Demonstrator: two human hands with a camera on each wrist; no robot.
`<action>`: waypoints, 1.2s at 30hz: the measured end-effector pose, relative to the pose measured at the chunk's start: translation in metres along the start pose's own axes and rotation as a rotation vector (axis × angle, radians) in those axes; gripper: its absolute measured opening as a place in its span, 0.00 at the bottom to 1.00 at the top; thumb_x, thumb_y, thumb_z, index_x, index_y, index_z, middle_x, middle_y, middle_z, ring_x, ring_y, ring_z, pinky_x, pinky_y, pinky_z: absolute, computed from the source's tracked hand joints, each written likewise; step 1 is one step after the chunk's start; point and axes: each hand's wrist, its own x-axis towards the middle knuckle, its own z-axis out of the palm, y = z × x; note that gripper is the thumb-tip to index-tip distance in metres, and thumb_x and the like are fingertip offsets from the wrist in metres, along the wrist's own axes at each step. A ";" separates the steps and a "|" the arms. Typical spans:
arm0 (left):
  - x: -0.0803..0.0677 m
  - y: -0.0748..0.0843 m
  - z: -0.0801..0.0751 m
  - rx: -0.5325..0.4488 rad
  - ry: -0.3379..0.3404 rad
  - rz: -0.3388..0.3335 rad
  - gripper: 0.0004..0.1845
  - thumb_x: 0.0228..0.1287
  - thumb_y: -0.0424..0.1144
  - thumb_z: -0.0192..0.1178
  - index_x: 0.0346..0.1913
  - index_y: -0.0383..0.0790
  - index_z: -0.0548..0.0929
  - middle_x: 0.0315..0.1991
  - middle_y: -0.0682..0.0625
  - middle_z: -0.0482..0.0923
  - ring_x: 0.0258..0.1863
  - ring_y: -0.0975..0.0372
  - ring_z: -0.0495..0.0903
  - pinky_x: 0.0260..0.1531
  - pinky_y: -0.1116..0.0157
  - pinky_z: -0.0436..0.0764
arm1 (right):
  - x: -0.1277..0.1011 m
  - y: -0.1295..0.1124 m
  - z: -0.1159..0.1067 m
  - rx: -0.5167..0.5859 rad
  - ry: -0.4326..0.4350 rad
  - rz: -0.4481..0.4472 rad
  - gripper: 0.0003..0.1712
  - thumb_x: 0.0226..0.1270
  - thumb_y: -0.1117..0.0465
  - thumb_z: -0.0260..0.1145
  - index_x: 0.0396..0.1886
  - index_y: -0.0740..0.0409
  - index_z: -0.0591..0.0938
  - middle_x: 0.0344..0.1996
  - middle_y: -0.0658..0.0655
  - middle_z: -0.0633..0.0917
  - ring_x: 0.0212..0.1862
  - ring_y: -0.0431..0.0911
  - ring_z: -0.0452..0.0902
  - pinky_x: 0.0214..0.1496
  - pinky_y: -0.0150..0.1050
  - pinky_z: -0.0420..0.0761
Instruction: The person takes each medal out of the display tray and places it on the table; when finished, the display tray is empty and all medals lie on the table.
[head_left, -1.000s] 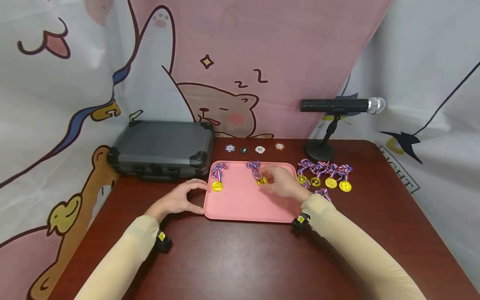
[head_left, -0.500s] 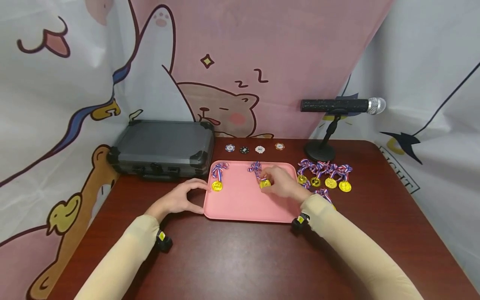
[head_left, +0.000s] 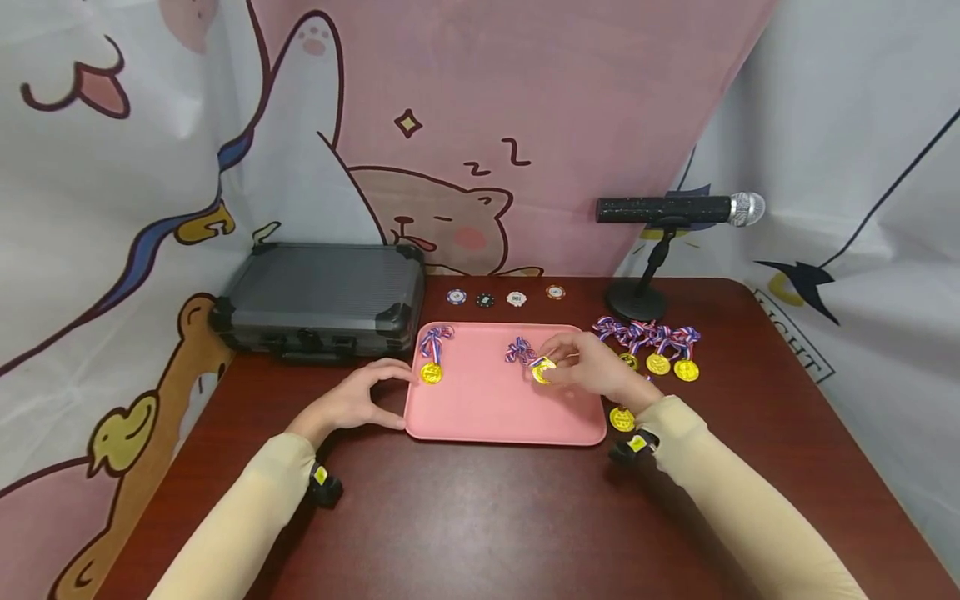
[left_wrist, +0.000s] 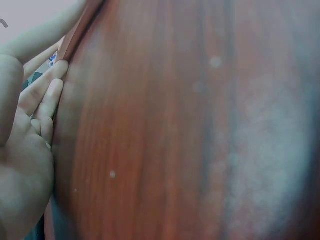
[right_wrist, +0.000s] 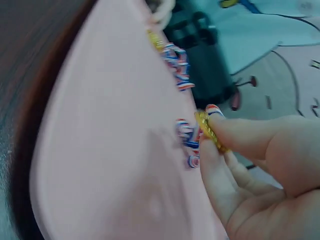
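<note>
My right hand (head_left: pixel 588 362) pinches a gold medal (head_left: pixel 543 370) between thumb and fingers, over the right half of a pink tray (head_left: pixel 480 417). Its red, white and blue ribbon (head_left: pixel 519 350) trails on the tray to the left. In the right wrist view the medal's disc (right_wrist: pixel 209 129) stands edge-on between thumb and fingertips. A second medal (head_left: pixel 431 372) lies at the tray's left side, with its ribbon above it. At the tray's left edge rests my left hand (head_left: pixel 352 397), thumb and fingers spread apart; the left wrist view shows its fingers (left_wrist: pixel 42 97) beside the rim.
More gold medals (head_left: pixel 658 364) with bunched ribbons lie right of the tray, one (head_left: pixel 622 418) close to its edge. Behind stand a microphone on a stand (head_left: pixel 637 296) and a dark case (head_left: pixel 322 292). Several poker chips (head_left: pixel 516 298) lie in a row behind the tray.
My right hand has drawn the medal to the right and slightly nearer, its ribbon sliding along the tray. The left hand has stayed at the tray's edge.
</note>
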 end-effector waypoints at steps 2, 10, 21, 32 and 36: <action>0.000 -0.001 0.000 -0.002 0.000 -0.002 0.38 0.44 0.53 0.86 0.63 0.57 0.85 0.67 0.53 0.76 0.70 0.54 0.69 0.72 0.42 0.65 | -0.007 -0.002 -0.009 0.049 0.023 0.011 0.21 0.61 0.66 0.81 0.53 0.65 0.86 0.42 0.61 0.88 0.46 0.50 0.84 0.50 0.35 0.83; -0.001 -0.002 0.000 -0.009 0.006 -0.002 0.37 0.44 0.52 0.86 0.63 0.58 0.86 0.68 0.53 0.75 0.71 0.53 0.68 0.72 0.41 0.64 | -0.039 -0.015 -0.046 0.086 0.100 0.008 0.22 0.68 0.65 0.76 0.61 0.64 0.84 0.47 0.64 0.88 0.45 0.50 0.87 0.45 0.35 0.87; 0.000 -0.002 0.001 0.009 0.004 0.023 0.38 0.44 0.53 0.86 0.63 0.57 0.85 0.68 0.53 0.76 0.70 0.53 0.70 0.71 0.42 0.65 | -0.091 -0.001 -0.101 0.240 0.291 0.067 0.18 0.72 0.68 0.72 0.58 0.67 0.81 0.40 0.49 0.89 0.38 0.42 0.88 0.38 0.35 0.88; 0.000 -0.002 0.001 -0.003 0.002 0.002 0.37 0.45 0.52 0.86 0.63 0.59 0.85 0.67 0.53 0.76 0.70 0.53 0.69 0.71 0.40 0.65 | -0.140 0.041 -0.139 0.311 0.407 0.178 0.22 0.71 0.66 0.73 0.61 0.66 0.79 0.41 0.49 0.87 0.41 0.40 0.89 0.43 0.33 0.88; 0.000 -0.002 0.001 0.000 -0.001 0.005 0.37 0.45 0.53 0.86 0.63 0.59 0.85 0.66 0.53 0.76 0.69 0.53 0.70 0.71 0.40 0.66 | -0.151 0.059 -0.137 0.209 0.383 0.213 0.24 0.72 0.66 0.72 0.63 0.70 0.77 0.41 0.47 0.86 0.41 0.39 0.89 0.44 0.34 0.88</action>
